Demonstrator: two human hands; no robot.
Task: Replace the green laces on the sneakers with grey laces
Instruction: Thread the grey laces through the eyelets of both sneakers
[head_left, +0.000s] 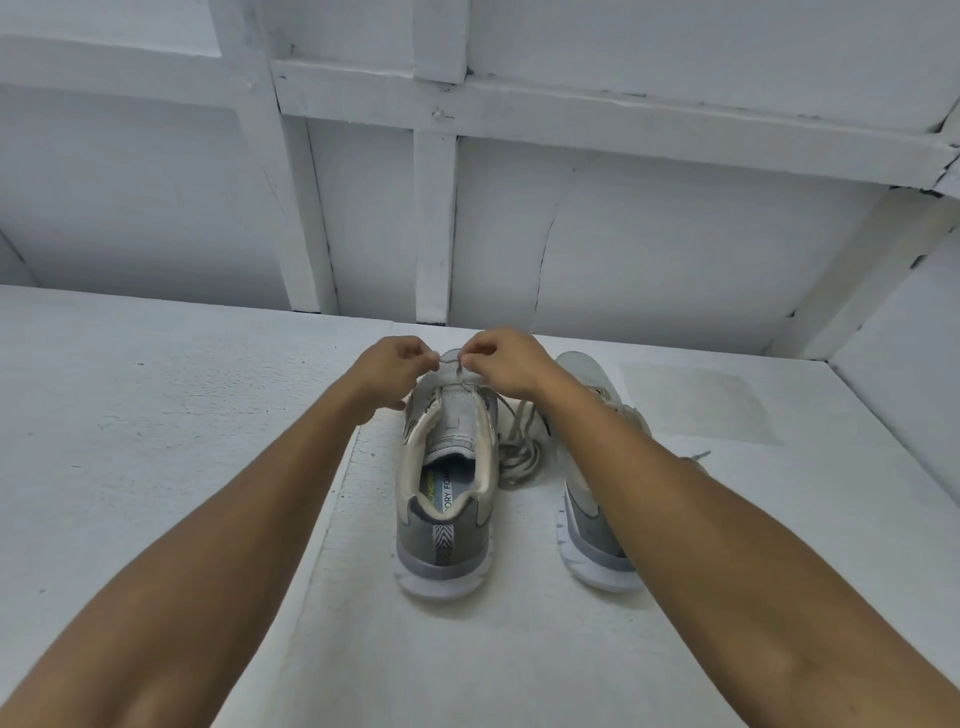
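Observation:
Two grey and white sneakers stand on a white surface, heels toward me. The left sneaker (447, 483) is in the middle, its tongue up. My left hand (392, 366) and my right hand (501, 364) hover over its toe end, each pinching part of a grey lace (451, 358) stretched between them. More grey lace (519, 447) trails in loops off the shoe's right side onto the surface. The right sneaker (587, 499) is partly hidden behind my right forearm. No green lace is in view.
The white table surface (182, 415) extends left and right of the shoes. A white panelled wall (519, 208) rises directly behind the toes. A short white side wall (893, 364) closes the right side.

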